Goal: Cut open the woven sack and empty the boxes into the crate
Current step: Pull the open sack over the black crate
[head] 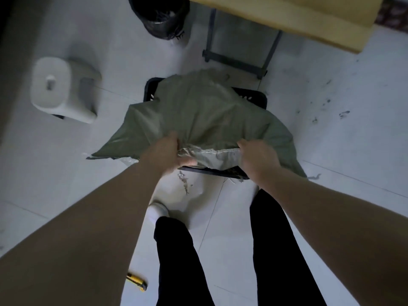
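At frame centre, a grey-green woven sack (198, 115) drapes over a black plastic crate (257, 99). The left hand (164, 152) and right hand (257, 161) grip its near edge. A yellow-and-black utility knife (136, 282) lies on the white tiled floor (331, 151), lower left.

No words or numbers can be read; the white marks on the crate (259, 100) are too blurry.

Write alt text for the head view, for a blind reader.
Seen from above, a person's left hand and right hand grip the near edge of a grey-green woven sack draped over a black crate. A yellow utility knife lies on the tiled floor nearby.
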